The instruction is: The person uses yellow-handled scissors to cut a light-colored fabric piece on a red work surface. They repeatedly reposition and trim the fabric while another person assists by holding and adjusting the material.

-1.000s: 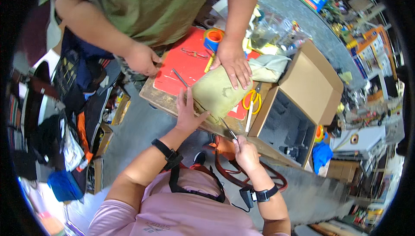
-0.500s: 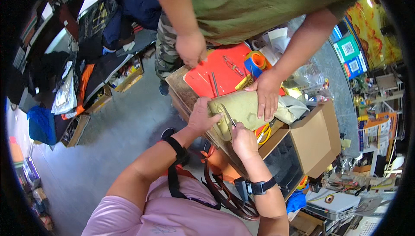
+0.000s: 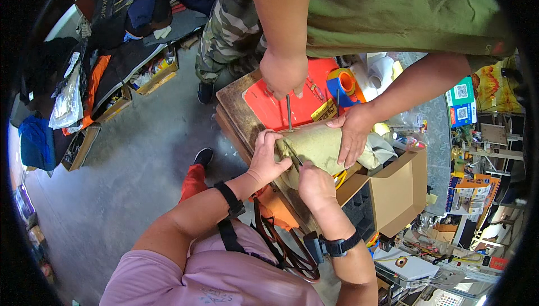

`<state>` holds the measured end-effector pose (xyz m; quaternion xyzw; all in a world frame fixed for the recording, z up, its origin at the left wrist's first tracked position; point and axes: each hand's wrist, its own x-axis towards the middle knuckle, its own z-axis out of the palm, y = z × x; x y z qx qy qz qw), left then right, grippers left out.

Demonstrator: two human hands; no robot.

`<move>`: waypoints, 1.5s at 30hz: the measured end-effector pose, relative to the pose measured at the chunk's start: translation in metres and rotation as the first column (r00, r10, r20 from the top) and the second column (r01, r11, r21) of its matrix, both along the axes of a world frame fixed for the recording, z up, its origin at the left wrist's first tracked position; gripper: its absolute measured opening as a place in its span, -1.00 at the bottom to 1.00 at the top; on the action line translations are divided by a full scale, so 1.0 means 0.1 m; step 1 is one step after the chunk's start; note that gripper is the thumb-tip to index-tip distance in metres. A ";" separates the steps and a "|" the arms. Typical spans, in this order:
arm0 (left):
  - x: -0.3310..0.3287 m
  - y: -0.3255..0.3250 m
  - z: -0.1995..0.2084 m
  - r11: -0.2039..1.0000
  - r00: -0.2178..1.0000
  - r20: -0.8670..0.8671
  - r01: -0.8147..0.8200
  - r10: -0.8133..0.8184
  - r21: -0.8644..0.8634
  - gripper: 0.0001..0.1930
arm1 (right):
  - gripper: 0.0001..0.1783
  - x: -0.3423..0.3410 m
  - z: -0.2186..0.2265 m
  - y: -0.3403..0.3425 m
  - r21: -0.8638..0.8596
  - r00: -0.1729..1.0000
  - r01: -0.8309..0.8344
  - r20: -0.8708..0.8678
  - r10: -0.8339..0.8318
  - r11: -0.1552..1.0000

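A yellowish-khaki roll-shaped bundle (image 3: 321, 140), seemingly of cloth, lies across the worn wooden table (image 3: 238, 95). My left hand (image 3: 266, 159) clasps its near left end, fingers curled over the top edge and thumb at the opening in the material. In my right hand (image 3: 316, 185) is a slim pointed metal tool (image 3: 296, 158); its tip meets the bundle close to my left thumb, and its handle is hidden in my fist. Across from me, a co-worker's hand (image 3: 356, 132) presses flat on the bundle. Their other hand (image 3: 283, 75) is at a thin metal rod (image 3: 289, 112).
Beyond the bundle lies a red sheet (image 3: 269, 107) with a blue-and-orange tape roll (image 3: 343, 84). An open cardboard box (image 3: 398, 191) stands right of the table, near yellow-handled scissors (image 3: 340, 178). Low boxes of goods (image 3: 157, 76) line the left side.
The co-worker's hand has come over from the left to the top of the metal rod. My tool's tip has shifted down into the bundle's end, beside my left thumb.
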<state>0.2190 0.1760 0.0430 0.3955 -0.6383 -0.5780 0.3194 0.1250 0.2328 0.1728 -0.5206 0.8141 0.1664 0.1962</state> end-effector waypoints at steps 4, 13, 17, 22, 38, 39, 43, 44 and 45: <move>0.02 -0.01 -0.06 0.998 1.000 -0.017 0.004 -0.005 -0.061 -0.40 | -0.76 0.05 -0.07 -0.11 0.039 1.000 -0.017 0.011 0.017 0.999; 0.08 -0.06 0.02 0.989 0.994 0.103 0.032 -0.018 -0.143 -0.43 | -0.71 0.02 -0.15 -0.08 0.196 0.990 0.092 0.083 -0.110 0.976; 0.11 -0.01 0.06 0.993 0.986 0.135 0.106 -0.099 -0.046 -0.43 | -0.66 0.01 -0.11 0.04 0.222 0.990 0.107 0.069 -0.125 0.969; 0.13 -0.02 0.04 0.980 0.978 0.099 0.175 -0.184 0.098 -0.43 | -0.64 -0.13 -0.07 0.36 0.334 0.996 0.038 0.064 -0.063 0.942; 0.13 0.05 -0.03 0.960 0.978 -0.069 0.206 -0.197 0.188 -0.51 | -0.73 -0.16 -0.10 0.86 0.257 0.990 0.104 0.068 -0.125 0.961; 0.12 0.05 -0.01 0.955 0.980 -0.049 0.199 -0.193 0.221 -0.51 | -0.72 -0.18 -0.13 0.93 0.249 0.989 0.101 0.077 -0.124 0.963; 0.13 0.02 0.11 0.935 0.979 -0.057 0.202 -0.194 0.293 -0.55 | -0.69 -0.16 0.00 1.21 0.160 0.988 0.111 0.090 -0.126 0.981; 0.14 0.03 0.13 0.931 0.977 -0.079 0.211 -0.196 0.299 -0.56 | -0.69 -0.13 0.10 1.20 0.125 0.988 0.116 0.091 -0.127 0.985; 0.13 0.01 0.11 0.940 0.982 -0.068 0.186 -0.173 0.287 -0.57 | -0.69 -0.11 0.19 1.10 0.096 0.988 0.122 0.088 -0.130 0.988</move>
